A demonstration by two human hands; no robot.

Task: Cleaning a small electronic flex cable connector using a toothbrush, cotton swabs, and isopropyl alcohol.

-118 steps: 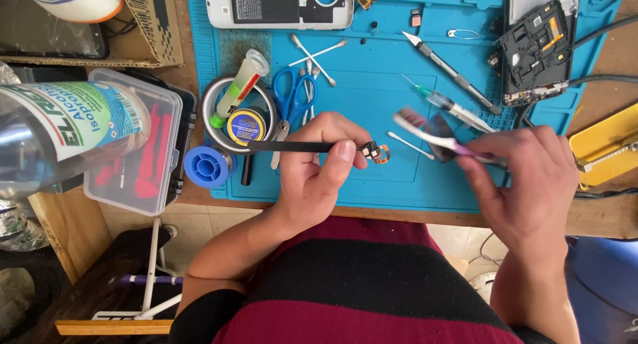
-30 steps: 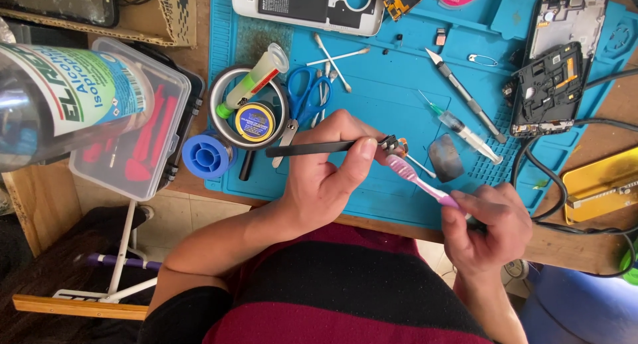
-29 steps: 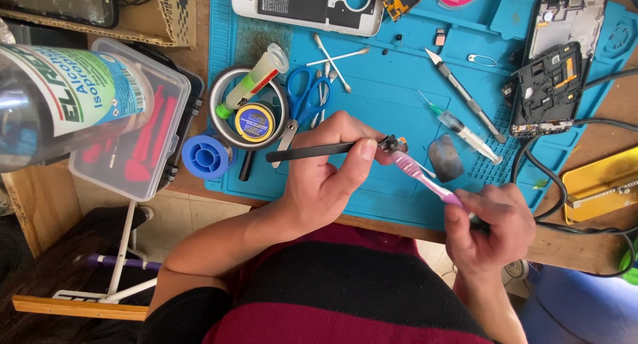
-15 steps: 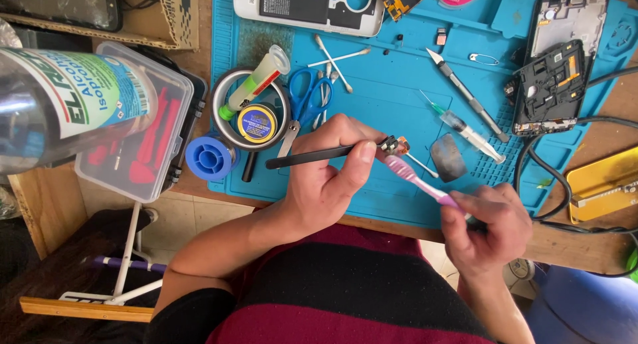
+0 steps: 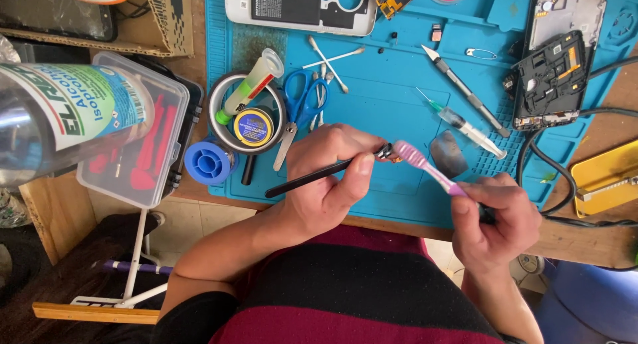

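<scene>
My left hand [image 5: 332, 178] grips black tweezers [image 5: 299, 180] that pinch a tiny metal part [image 5: 387, 151] at their tip, over the blue work mat [image 5: 392, 98]. My right hand [image 5: 495, 218] holds a pink toothbrush [image 5: 425, 168] by its handle. The brush head touches the small part at the tweezer tip. Both hands hover above the near edge of the mat, just in front of my striped shirt.
On the mat lie blue scissors [image 5: 302, 105], cotton swabs [image 5: 332, 58], a syringe [image 5: 462, 123], a craft knife [image 5: 465, 91], a round tin with a tube [image 5: 249, 108], a blue spool [image 5: 207, 161] and opened phones [image 5: 299, 5] [image 5: 551, 65]. A clear bottle [image 5: 60, 118] and plastic case [image 5: 153, 145] stand left.
Since the oldest frame my right hand has brought the toothbrush down and left onto the part at the tweezer tip. Over the last second the hands barely shift.
</scene>
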